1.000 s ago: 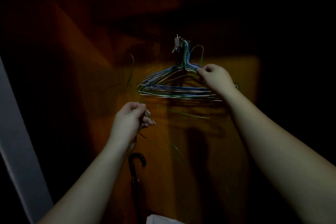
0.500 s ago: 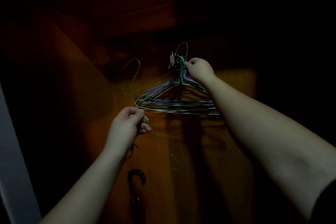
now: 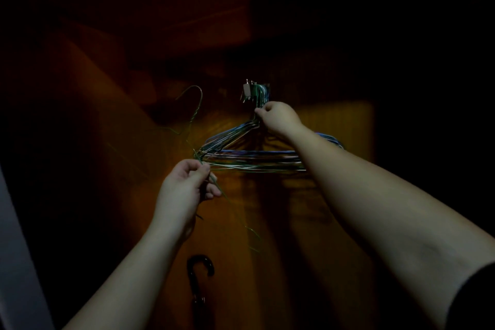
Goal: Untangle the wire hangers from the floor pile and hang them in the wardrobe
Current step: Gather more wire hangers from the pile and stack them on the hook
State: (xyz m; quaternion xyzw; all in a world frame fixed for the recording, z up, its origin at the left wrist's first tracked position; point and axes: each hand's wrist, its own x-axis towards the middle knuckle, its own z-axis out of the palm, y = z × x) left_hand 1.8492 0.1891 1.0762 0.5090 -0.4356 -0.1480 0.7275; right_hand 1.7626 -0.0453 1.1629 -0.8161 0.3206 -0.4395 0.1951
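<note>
Dim shot, orange-brown wooden wardrobe panel (image 3: 334,195) fills the middle. A bunch of thin wire hangers, blue, green and silver (image 3: 241,158), hangs flat against that panel from a small metal hook fitting (image 3: 247,91) up at the far centre. My right hand (image 3: 278,118) is curled round the gathered necks of the bunch just below the fitting, fingers pinched on the wires. My right forearm crosses in front of the bunch's right shoulder.

My left hand (image 3: 184,190) is nearer and lower left, thumb and fingers pinching a single thin green wire hanger (image 3: 197,107) at the left corner of the hanging bunch. That loose hanger is tilted: its hook points up to the far left, apart from the fitting, and its lower wire trails down right past my hand. Cannot tell if it touches the bunch where they cross.

Near bottom centre, a black curved umbrella handle (image 3: 199,265) stands against the panel. Pale grey edge (image 3: 16,249) at far left.
</note>
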